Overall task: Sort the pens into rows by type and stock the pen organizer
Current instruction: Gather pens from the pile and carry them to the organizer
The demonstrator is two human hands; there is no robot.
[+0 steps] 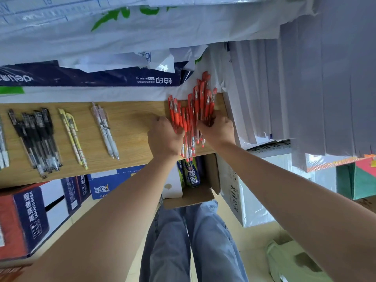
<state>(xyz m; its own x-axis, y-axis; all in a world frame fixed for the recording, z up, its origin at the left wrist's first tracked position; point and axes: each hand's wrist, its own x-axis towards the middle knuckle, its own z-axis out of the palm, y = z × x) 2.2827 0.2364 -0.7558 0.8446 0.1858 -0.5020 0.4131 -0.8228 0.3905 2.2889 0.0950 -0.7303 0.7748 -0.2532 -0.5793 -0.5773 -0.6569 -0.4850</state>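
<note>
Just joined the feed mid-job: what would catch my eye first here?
The fan of bright red plastic pens at the wooden board's right end, pressed between the left hand and right hand. Further left lie sorted groups: black pens, yellow patterned pens, white pens.

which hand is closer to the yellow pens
Left. The left hand sits just right of the yellow pens on the wooden shelf; the right hand is farther right, beyond the red pens.

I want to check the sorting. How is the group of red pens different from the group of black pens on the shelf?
The red pens are red and lie between the left hand and right hand; the black pens are black and untouched. The red pens overhang both shelf edges; the black pens lie fully on it. Both are loose groups of capped pens.
</note>
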